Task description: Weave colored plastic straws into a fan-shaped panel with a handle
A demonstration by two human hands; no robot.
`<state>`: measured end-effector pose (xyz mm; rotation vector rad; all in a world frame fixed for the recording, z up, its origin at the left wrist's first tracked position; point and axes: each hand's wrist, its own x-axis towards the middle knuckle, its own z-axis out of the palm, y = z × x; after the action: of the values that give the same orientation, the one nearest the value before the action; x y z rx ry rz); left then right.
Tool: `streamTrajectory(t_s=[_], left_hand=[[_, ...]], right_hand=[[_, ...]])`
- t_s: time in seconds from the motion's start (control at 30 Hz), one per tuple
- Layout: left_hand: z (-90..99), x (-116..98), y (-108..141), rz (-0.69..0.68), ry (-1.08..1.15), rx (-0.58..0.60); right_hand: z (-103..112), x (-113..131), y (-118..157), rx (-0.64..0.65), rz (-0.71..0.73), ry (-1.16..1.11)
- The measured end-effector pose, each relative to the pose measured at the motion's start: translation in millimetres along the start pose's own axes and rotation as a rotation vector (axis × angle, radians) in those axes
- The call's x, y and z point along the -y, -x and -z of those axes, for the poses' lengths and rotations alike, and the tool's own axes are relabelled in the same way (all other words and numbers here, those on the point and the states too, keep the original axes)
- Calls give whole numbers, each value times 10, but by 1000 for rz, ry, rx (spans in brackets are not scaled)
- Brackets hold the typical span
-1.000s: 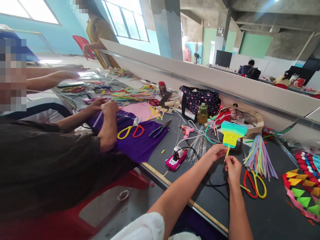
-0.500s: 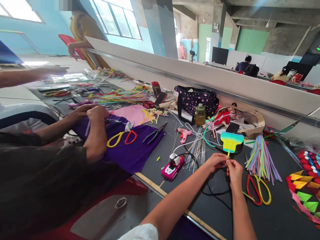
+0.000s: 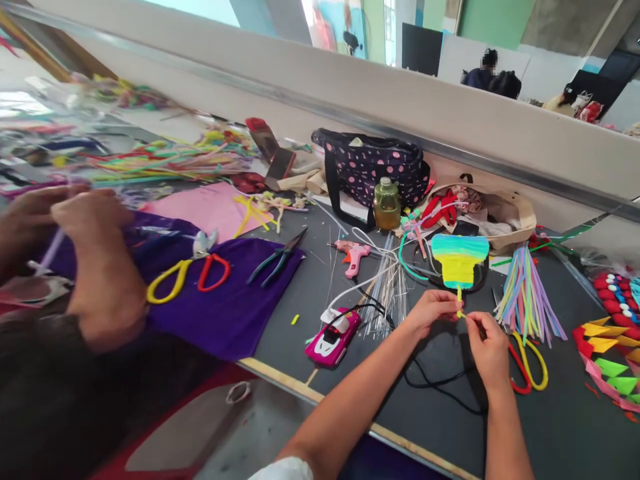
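A flat blue, teal and yellow piece [image 3: 460, 260] stands above my hands, with a thin yellow stem running down from it. My left hand [image 3: 436, 311] pinches that stem just below the piece. Lower and to the right, my right hand [image 3: 486, 343] has its fingertips closed on the thin yellow end at the stem's bottom. Red and yellow handled scissors [image 3: 530, 363] lie right of my right hand, beside a bundle of pastel strips [image 3: 531, 293]. Thin wires [image 3: 387, 300] lie left of my hands.
A pink glue gun [image 3: 354, 257], a magenta car-shaped power strip [image 3: 334, 339], a bottle [image 3: 387, 205] and a dotted bag [image 3: 375, 167] are on the table [image 3: 560, 413]. At left, another person's hands [image 3: 90, 220] work over purple cloth [image 3: 225, 307].
The view has tilted down and shifted. My right hand has moved slightly away from my left, and more of the yellow stem shows between them.
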<state>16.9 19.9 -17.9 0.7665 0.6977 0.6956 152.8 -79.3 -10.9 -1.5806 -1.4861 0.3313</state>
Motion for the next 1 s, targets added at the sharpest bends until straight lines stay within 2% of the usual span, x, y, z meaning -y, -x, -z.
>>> streamTrajectory(t_s=[0.2,0.33,0.73,0.87,1.0], left_hand=[[-57,-85,114,-39,109,47],[-81,-100,154,9,203,68],[-240,-128,274,5,438,-1],[-282,-136,306,-23,447,-64],[-300,-140,323,-93,420,-118]], right_hand=[[35,109,5,-81,149,69],[6,125,-8,-131,192,68],[-305,231,91,-380,120,47],[-391,241,135,-396,104,51],[-457,269,181,-409,-8,-6]])
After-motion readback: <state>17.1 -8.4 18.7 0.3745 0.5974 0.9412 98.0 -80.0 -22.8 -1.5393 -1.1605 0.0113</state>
